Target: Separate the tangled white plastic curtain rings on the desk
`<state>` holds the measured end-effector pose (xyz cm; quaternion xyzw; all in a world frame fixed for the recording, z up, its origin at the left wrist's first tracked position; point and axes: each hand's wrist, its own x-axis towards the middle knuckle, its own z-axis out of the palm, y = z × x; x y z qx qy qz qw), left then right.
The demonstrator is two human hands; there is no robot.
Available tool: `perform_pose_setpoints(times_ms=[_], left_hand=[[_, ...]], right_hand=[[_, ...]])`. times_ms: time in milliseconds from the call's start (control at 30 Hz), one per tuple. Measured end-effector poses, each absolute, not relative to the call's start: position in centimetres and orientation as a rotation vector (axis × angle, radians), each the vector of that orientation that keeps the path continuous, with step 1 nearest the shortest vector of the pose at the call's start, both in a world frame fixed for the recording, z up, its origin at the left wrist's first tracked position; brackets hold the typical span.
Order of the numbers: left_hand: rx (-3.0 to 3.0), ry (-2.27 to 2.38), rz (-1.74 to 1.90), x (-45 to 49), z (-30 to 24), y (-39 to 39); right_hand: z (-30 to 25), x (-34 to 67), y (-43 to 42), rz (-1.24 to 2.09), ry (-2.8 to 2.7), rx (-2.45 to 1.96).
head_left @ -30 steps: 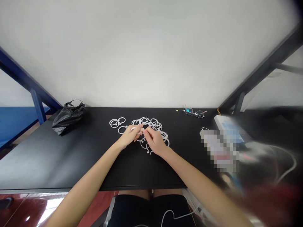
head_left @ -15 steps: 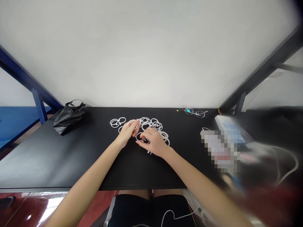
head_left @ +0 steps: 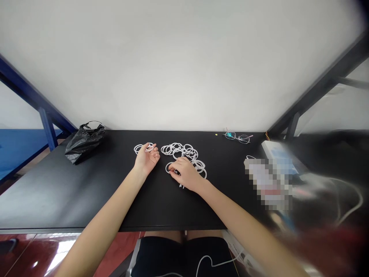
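Observation:
My left hand [head_left: 148, 158] is palm up over a small group of white curtain rings [head_left: 137, 149], left of the main pile. A white curtain ring [head_left: 150, 149] shows between its thumb and loosely curled fingers. My right hand [head_left: 184, 172] is palm down at the near side of the pile of white curtain rings [head_left: 190, 153]. Its thumb and fingertips pinch the edge of another ring [head_left: 167, 168]. The hand covers part of the pile, and small tabs of some rings stick out below it.
The rings lie on a black table [head_left: 115, 200] against a pale wall. A crumpled black plastic bag [head_left: 86, 142] sits at the back left, eyeglasses [head_left: 236, 137] at the back right. At right are a white box [head_left: 276, 152] and a blurred clear bag with a cable.
My left hand has moved left, away from the pile and my right hand, and turned its palm up. The rings it covered now show. My right hand has barely moved; its fingers have drawn closer together.

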<state>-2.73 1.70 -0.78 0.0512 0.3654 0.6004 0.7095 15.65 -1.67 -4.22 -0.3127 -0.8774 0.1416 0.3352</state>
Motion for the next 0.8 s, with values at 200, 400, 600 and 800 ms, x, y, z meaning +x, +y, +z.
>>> perform_pose_setpoints(times_ms=[200,400,600,800], left_hand=[[0.085,0.826,1.335,-2.61,-0.75,1.79],[0.126,0.822,1.275,-2.43,-0.5,1.6],[0.311,0.781,1.194,-2.41,-0.83,1.44],[0.717,0.912,1.164,-1.98,-1.18,1.17]], right_hand=[[-3.91,15.79,-1.77,0.396,-2.324,-0.845],[-3.87,15.76,-1.82,0.403,-2.351,-0.858],[-3.9,15.61,-1.73,0.44,-2.187,-0.821],[-3.65,15.74,-1.62,0.445,-1.891,-0.835]])
